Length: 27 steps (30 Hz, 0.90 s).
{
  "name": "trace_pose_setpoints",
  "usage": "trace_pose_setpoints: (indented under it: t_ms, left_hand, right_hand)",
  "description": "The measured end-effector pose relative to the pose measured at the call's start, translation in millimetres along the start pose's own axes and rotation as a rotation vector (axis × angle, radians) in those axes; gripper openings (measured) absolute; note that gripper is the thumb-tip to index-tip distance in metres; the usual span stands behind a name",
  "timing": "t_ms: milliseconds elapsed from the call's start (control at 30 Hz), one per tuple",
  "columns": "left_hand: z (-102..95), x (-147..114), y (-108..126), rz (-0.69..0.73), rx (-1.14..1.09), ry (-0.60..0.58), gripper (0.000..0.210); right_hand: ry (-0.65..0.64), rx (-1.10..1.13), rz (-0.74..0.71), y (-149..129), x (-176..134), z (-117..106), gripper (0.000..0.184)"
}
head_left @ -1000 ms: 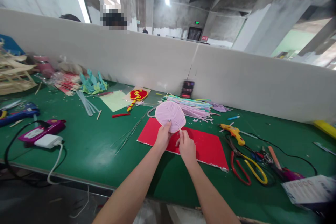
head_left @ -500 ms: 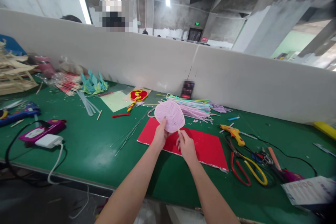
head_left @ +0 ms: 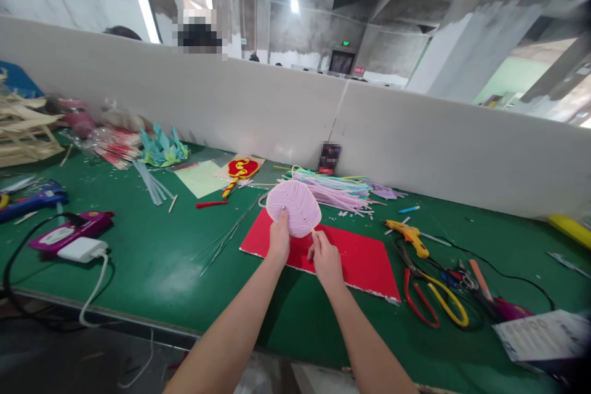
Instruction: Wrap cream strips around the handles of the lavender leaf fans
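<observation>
A round, lilac fan-shaped piece (head_left: 298,206) with a pale rim and a leaf-like ridged pattern is held up over a red board (head_left: 357,258). My left hand (head_left: 279,239) grips its lower left, with the thumb lying on the front face. At its lower right edge, my right hand (head_left: 325,252) pinches the pale rim or a short stem there between thumb and fingertips. The fingers behind the fan are hidden. Behind it lies a bundle of lilac and mint pipe cleaners (head_left: 335,189).
On the green table (head_left: 152,277), pliers with red and yellow handles (head_left: 434,295) and a yellow glue gun (head_left: 409,237) lie right. A red-and-yellow fan (head_left: 242,169) lies behind. Thin wires (head_left: 231,237) and a purple power strip (head_left: 71,234) are left. A white partition (head_left: 258,111) borders the back.
The lilac fan has shifted slightly left and down in my hands. My left hand has shifted slightly left; both hands keep their grip.
</observation>
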<state>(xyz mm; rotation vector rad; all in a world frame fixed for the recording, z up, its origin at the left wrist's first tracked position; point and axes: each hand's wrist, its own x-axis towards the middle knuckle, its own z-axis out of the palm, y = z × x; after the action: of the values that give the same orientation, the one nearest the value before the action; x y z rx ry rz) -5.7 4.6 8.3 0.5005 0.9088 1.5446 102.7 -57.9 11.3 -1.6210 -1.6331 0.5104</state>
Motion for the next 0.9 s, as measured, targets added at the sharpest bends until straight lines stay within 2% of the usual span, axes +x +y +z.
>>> trace_pose_setpoints:
  t_ms: [367, 500, 600, 667, 700, 800, 900]
  left_hand:
    - [-4.8, 4, -5, 0.016, 0.041, -0.003, 0.038]
    - [-4.1, 2, -1, 0.004, 0.04, -0.008, 0.037]
    - [-1.6, -2, 2, -0.054, 0.069, -0.088, 0.036]
    - [-0.2, -4, 5, -0.102, 0.035, -0.177, 0.038]
    - [-0.2, -5, 7, -0.128, 0.003, -0.215, 0.04]
    - [-3.4, -2, 15, -0.189, -0.089, -0.336, 0.056]
    - [-8.6, 3, 23, -0.137, -0.107, -0.464, 0.07]
  right_hand:
    - [-0.004, 0.068, 0.003, 3, 0, 6, 0.035]
    - [-0.04, 0.027, 0.002, 7, 5, -4, 0.036]
    - [-0.135, 0.017, -0.049, 10, 13, -29, 0.035]
    - [-0.329, 0.115, -0.055, 10, 18, -54, 0.037]
    - [-0.37, 0.151, -0.06, 10, 21, -69, 0.038]
    - [-0.428, 0.157, -0.048, 9, 25, -114, 0.039]
    - [-0.591, 0.065, -0.033, 10, 26, -152, 0.041]
